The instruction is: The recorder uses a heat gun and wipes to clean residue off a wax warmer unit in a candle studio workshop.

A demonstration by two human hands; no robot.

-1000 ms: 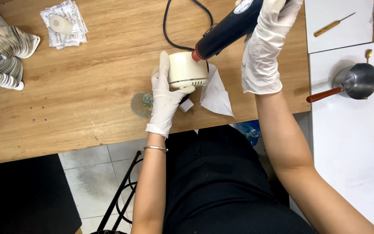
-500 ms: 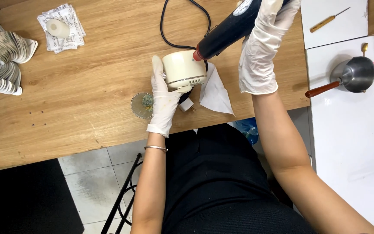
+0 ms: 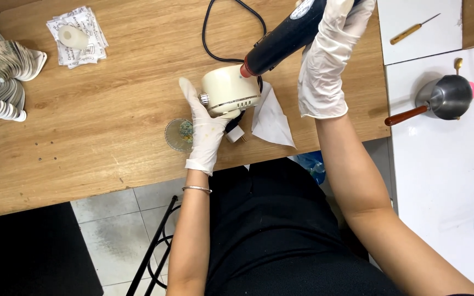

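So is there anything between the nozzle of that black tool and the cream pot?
Nothing visible. The right hand aims the black tool so its red tip sits right at the cream pot, which the left hand holds above the table.

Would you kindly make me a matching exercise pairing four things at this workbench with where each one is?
Things:
1. cream round container
2. black heat gun
3. small metal pot
4. white paper sheet

Places:
a. on the white surface
b. in the right hand
c. in the left hand
d. flat on the wooden table

Pairs: 1-c, 2-b, 3-a, 4-d
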